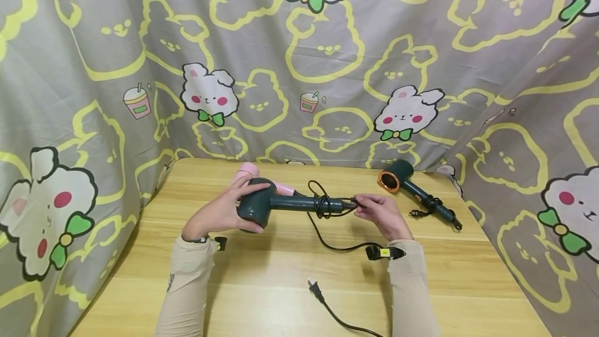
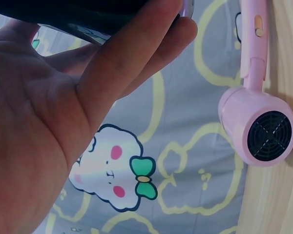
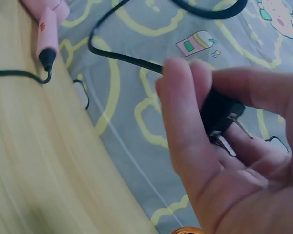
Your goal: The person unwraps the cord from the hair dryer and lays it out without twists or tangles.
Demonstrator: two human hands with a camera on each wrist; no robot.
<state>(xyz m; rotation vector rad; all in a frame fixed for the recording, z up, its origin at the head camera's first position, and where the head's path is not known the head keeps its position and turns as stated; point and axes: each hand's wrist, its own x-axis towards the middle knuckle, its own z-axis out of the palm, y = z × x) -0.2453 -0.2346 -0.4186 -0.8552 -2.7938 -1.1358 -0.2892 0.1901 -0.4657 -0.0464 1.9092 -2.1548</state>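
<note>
A dark green hair dryer [image 1: 255,209] is held up above the table, its handle pointing right. My left hand [image 1: 216,212] grips its head, fingers over the top and thumb below; in the left wrist view only the head's dark underside shows. Black cord [image 1: 322,205] is looped round the lower handle. Just past the handle's end, my right hand [image 1: 381,215] pinches the cord's black plug [image 3: 219,114], whose two metal prongs point toward the palm in the right wrist view. Behind lies a pink hair dryer [image 2: 256,117], partly hidden in the head view.
At the back right lies another dark green hair dryer [image 1: 406,178] with an orange rim, cord wrapped round its handle. A loose black plug [image 1: 316,291] lies on the wooden table [image 1: 262,295] near the front. A patterned curtain [image 1: 262,56] surrounds the table's back and sides.
</note>
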